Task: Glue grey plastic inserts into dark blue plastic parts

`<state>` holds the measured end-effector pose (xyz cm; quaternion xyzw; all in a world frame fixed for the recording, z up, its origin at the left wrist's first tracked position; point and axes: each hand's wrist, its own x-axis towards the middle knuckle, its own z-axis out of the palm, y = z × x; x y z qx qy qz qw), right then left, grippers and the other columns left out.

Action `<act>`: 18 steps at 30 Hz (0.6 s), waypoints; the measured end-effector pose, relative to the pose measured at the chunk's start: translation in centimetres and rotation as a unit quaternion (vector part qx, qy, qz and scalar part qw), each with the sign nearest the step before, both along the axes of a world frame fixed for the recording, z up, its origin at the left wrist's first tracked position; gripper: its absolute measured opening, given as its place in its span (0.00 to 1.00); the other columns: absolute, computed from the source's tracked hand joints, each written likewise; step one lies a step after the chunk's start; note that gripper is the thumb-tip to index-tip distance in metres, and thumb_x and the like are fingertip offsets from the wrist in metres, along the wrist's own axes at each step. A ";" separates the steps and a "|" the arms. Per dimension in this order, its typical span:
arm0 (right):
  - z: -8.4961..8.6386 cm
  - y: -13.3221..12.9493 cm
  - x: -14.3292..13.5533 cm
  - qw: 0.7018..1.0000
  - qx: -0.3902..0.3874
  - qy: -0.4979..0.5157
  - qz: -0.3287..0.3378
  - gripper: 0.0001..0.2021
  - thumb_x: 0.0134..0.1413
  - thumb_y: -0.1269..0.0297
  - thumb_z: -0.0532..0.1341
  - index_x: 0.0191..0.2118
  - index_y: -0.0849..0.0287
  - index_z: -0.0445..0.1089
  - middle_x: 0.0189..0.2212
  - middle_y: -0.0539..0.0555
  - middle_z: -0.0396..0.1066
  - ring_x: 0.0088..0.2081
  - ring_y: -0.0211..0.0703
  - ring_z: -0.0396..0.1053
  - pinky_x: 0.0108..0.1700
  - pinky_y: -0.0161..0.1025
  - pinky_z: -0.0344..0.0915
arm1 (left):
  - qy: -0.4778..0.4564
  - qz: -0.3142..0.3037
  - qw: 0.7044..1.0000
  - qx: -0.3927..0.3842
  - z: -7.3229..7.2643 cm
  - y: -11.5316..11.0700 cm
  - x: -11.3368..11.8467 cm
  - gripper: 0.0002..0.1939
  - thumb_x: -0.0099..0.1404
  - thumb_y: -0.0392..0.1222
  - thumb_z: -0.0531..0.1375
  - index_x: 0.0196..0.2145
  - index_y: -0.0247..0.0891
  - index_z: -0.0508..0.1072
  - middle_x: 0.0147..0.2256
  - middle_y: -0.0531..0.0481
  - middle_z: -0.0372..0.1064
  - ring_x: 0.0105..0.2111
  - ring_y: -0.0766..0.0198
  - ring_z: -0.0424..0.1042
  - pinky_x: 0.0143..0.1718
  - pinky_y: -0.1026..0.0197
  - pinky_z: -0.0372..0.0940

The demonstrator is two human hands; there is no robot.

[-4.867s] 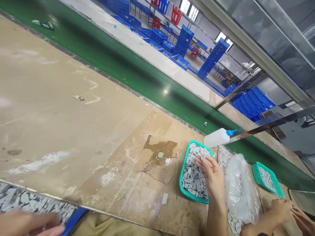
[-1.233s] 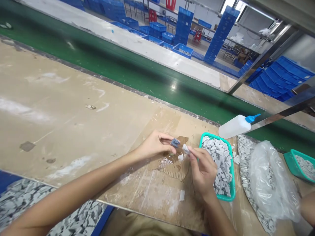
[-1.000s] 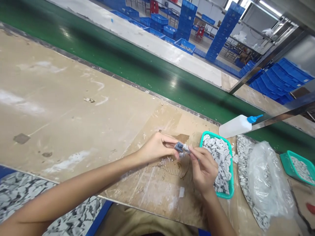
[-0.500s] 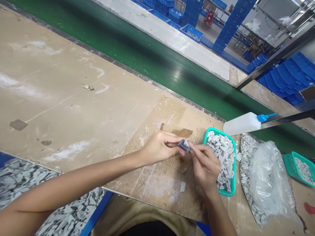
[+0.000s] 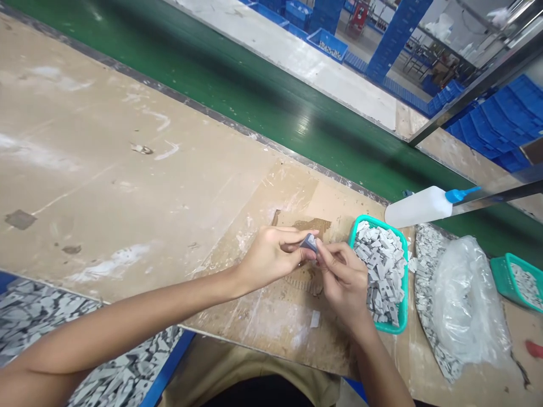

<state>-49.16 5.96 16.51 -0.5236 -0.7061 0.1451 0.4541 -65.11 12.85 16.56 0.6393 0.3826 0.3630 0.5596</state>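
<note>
A small dark grey block (image 5: 309,243) with a lighter grey face is pinched between the thumb and fingers of my left hand (image 5: 271,253). From the right, my right hand (image 5: 345,277) has its thumb and index finger closed at the block's light side; any small piece between those fingertips is too hidden to tell. Both hands hover over a worn cardboard piece (image 5: 324,228) on the wooden table (image 5: 203,186). Just right of my right hand stands a turquoise basket (image 5: 405,282) filled with small grey pieces.
A white bottle with blue nozzle (image 5: 418,207) lies behind the basket. Farther right are a clear plastic bag (image 5: 470,305) over grey pieces and another turquoise basket (image 5: 503,277). A green conveyor belt (image 5: 254,107) runs behind the table. A blue-edged bin (image 5: 167,367) of pieces sits lower left.
Both hands have shifted slightly left, and the block has turned a little between the fingers. My right fingertips now sit closer against its light side. The camera view has moved slightly.
</note>
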 end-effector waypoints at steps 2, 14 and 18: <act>-0.2 0.2 -0.1 1.000 -0.001 -0.002 -0.004 0.23 0.60 0.77 0.54 0.56 0.49 0.70 0.34 0.54 0.70 0.34 0.38 0.71 0.33 0.35 0.70 | -0.010 -0.005 0.999 -0.046 -0.3 0.1 0.0 0.12 0.55 0.41 0.66 0.39 0.42 0.82 0.43 0.47 0.78 0.41 0.55 0.77 0.42 0.57 0.74; 1.5 -0.4 1.6 0.969 -0.008 0.178 -0.170 0.16 0.60 0.65 0.60 0.53 0.53 0.72 0.36 0.53 0.73 0.34 0.40 0.73 0.37 0.41 0.73 | -0.229 -0.129 0.874 -0.409 -0.8 3.0 -1.2 0.12 0.63 0.37 0.62 0.45 0.35 0.74 0.29 0.48 0.73 0.27 0.62 0.77 0.32 0.61 0.74; 3.0 -0.6 3.8 0.914 0.067 0.291 -0.274 0.12 0.58 0.64 0.62 0.47 0.57 0.75 0.34 0.53 0.72 0.29 0.38 0.70 0.30 0.38 0.69 | -0.271 -0.123 0.840 -0.454 -1.2 3.7 -1.8 0.06 0.64 0.33 0.58 0.39 0.33 0.73 0.25 0.48 0.71 0.22 0.63 0.74 0.22 0.65 0.70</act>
